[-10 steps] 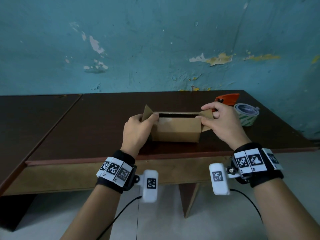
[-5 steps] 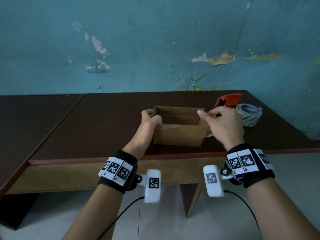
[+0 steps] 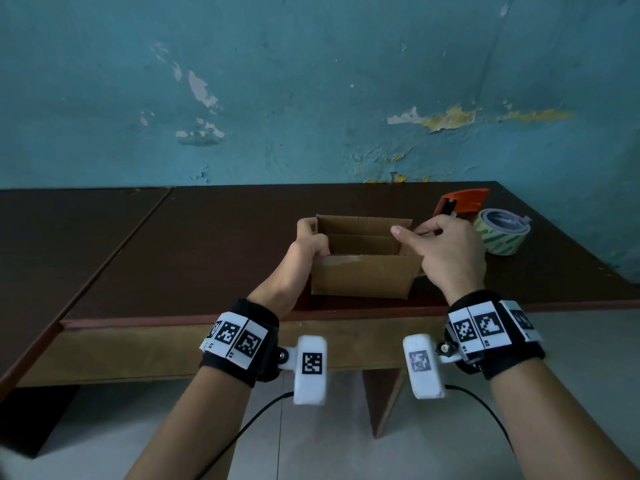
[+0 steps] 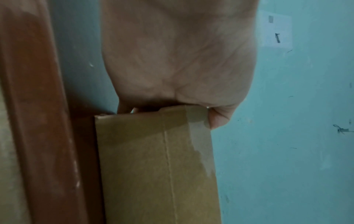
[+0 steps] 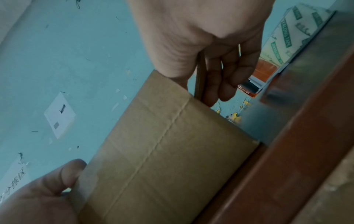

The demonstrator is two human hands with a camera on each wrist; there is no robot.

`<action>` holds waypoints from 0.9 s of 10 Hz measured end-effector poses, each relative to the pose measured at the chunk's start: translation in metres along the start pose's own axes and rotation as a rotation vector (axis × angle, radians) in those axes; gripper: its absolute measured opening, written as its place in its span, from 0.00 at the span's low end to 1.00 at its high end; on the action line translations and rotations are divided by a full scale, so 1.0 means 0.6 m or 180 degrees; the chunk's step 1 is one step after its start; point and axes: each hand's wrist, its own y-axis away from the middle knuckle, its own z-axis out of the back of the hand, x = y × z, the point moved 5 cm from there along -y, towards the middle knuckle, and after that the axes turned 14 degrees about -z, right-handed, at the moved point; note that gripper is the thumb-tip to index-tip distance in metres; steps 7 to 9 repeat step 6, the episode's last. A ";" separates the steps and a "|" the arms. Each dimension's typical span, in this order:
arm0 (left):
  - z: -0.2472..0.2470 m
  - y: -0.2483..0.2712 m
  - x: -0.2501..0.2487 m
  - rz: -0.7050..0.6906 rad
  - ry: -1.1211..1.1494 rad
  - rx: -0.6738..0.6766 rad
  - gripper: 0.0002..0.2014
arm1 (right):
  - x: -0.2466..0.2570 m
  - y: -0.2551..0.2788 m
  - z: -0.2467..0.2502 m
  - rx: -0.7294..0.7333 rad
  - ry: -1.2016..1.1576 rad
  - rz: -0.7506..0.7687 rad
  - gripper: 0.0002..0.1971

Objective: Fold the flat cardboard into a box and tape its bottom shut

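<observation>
A brown cardboard box (image 3: 363, 277) stands on the dark table (image 3: 207, 244) near its front edge, squared up, with its open side facing up. My left hand (image 3: 311, 237) grips the box's left end, thumb over the near corner and fingers round the far side. In the left wrist view the thumb (image 4: 218, 119) presses on the box (image 4: 157, 166) at that corner. My right hand (image 3: 426, 237) pinches the right end flap between thumb and fingers. The right wrist view shows the box (image 5: 162, 151) with that flap edge held between thumb and fingers (image 5: 226, 72).
A roll of tape with green print (image 3: 502, 233) lies right of the box, close to my right hand. An orange tape cutter (image 3: 460, 200) lies behind it. A second dark table (image 3: 52, 237) adjoins on the left. A blue wall rises behind.
The box has opened from a nearly flat sleeve into a square-sided box with its inside visible. Both hands shifted to its ends, and the end flaps no longer stick out.
</observation>
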 end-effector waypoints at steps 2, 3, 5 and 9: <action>0.006 0.004 0.010 0.0072 -0.0016 -0.0239 0.30 | -0.006 -0.011 -0.005 0.0407 -0.0074 -0.0109 0.20; 0.017 0.002 0.014 0.0038 0.0050 -0.0314 0.32 | -0.014 -0.019 -0.007 0.0610 -0.0277 -0.0310 0.25; 0.037 -0.003 0.014 -0.0141 0.0182 -0.0635 0.35 | -0.022 -0.027 0.004 0.0640 -0.0888 -0.0581 0.21; 0.052 -0.013 0.025 -0.0184 0.0322 -0.0989 0.32 | -0.024 -0.033 0.014 0.0225 -0.1018 -0.0590 0.25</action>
